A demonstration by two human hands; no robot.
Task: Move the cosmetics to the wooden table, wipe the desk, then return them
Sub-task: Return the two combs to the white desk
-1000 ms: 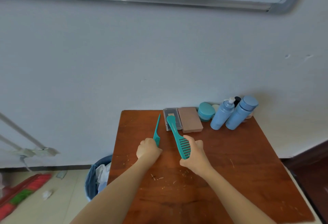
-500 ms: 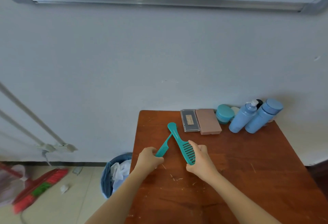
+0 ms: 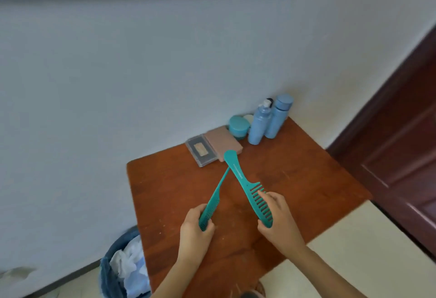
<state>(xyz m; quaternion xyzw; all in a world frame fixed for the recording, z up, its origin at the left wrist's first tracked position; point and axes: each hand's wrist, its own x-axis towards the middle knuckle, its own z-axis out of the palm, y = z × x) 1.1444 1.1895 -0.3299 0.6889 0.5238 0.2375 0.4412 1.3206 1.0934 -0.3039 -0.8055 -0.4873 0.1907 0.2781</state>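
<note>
**Q:** Entry 1. What did each hand hold?

**A:** The left hand [image 3: 195, 224] was curled round the toothed end of a thin teal plastic tail comb [image 3: 215, 197]. The right hand [image 3: 278, 220] pinched the toothed end of a broad teal plastic wide-tooth comb [image 3: 245, 179], thumb underneath and fingertips laid across the teeth. Both combs were over the reddish-brown wooden tabletop [image 3: 306, 168]. Whether either touched it could not be read.

**Q:** Orientation?

**A:** The tail comb pointed to 1 o'clock and the wide-tooth comb's handle to 11 o'clock. They crossed near the tail's tip, which passed behind the broad handle. Contact could not be confirmed.

**Q:** Where were the other cosmetics?

**A:** They were grouped at the tabletop's far corner, at 12 to 1 o'clock from the hands, close to the pale wall. Nearest the combs lay a flat clear plastic case [image 3: 201, 154], with a dusty-pink rectangular box [image 3: 223, 142] touching its 2 o'clock side. Beyond the box sat a squat teal round jar [image 3: 238, 126]. Next came a light-blue pump bottle with a white nozzle [image 3: 259, 125] and a light-blue cylindrical bottle with a matching cap [image 3: 279, 118], both upright and just beside each other. A small white item and a black cap showed behind them, too hidden to identify.

**Q:** Surroundings?

**A:** A blue waste bin holding crumpled white paper [image 3: 118, 271] stood on the floor at 8 o'clock from the left hand, beside the tabletop's edge. A dark brown wooden door [image 3: 401, 132] stood at 3 o'clock.
</note>
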